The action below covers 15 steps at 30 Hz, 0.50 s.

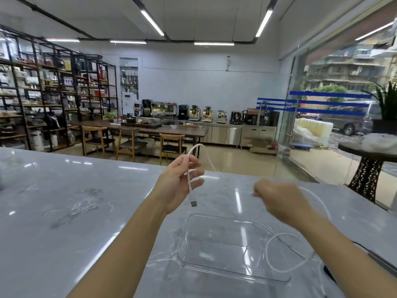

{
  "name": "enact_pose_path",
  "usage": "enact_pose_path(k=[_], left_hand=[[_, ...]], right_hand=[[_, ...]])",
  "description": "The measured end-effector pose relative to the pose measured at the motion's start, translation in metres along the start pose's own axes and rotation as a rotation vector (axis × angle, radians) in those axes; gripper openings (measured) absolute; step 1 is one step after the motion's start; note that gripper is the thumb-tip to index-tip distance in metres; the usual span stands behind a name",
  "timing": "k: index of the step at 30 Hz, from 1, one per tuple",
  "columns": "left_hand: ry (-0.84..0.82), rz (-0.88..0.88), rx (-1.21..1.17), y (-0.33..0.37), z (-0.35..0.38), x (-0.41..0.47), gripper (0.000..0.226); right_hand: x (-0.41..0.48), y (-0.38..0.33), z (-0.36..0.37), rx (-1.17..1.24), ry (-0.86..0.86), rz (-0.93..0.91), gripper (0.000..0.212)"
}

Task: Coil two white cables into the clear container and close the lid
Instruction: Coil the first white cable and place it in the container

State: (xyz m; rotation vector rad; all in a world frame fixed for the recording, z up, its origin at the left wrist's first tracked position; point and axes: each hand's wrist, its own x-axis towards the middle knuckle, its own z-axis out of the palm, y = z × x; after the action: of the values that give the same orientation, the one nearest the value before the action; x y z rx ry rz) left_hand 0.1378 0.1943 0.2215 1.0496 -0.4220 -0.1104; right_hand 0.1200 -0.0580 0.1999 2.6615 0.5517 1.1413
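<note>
- Risk one: slack in the white cable (pixel 296 252) trails from the right hand (pixel 279 201) down across the lower-right corner of the clear container (pixel 214 244); a pull while winding could, in my judgement, drag it against the rim and shift the light container across the glossy surface (pixel 75 201).
- Risk two: the loop above the left hand (pixel 178 181) is held only by thumb and fingertips; judged likely to spring open if that pinch relaxes, undoing the coil.
- Risk three: the USB plug (pixel 194 203) dangles free below the left palm and could snag a loop as turns are added.
- Grip, left: fingers pinched on the cable near its plug end, palm turned toward the camera, at frame centre.
- Grip, right: fist drawn together around the cable run, right of centre; blurred, so the exact finger contact cannot be told.
- Location: container sits open on the surface at lower centre, nothing coiled inside it; cable partly in the air between the hands, partly lying over the container's right side.
- Count: hands, two; clear containers, one; lids, none identifiable; white cables, one traced with certainty, and whether the lower-right loop belongs to a second cable cannot be told; plugs seen, one.
</note>
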Motion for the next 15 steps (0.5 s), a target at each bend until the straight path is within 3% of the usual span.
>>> enact_pose_path(k=[3,8,11,15], left_hand=[[0.063,-0.005,0.145,0.001,-0.005,-0.004,0.033],[-0.02,-0.052,0.297,-0.011,-0.004,-0.015,0.03],[-0.114,-0.11,0.388,-0.015,-0.001,-0.024,0.029],[-0.246,-0.161,0.442,-0.012,0.0,-0.035,0.032]], right_hand=[[-0.001,-0.029,-0.002,0.098,-0.046,-0.202,0.019],[0.011,-0.067,-0.022,0.378,-0.062,-0.286,0.023],[0.019,-0.075,-0.03,0.441,-0.031,-0.252,0.019],[0.028,-0.073,-0.03,0.552,0.012,-0.147,0.038]])
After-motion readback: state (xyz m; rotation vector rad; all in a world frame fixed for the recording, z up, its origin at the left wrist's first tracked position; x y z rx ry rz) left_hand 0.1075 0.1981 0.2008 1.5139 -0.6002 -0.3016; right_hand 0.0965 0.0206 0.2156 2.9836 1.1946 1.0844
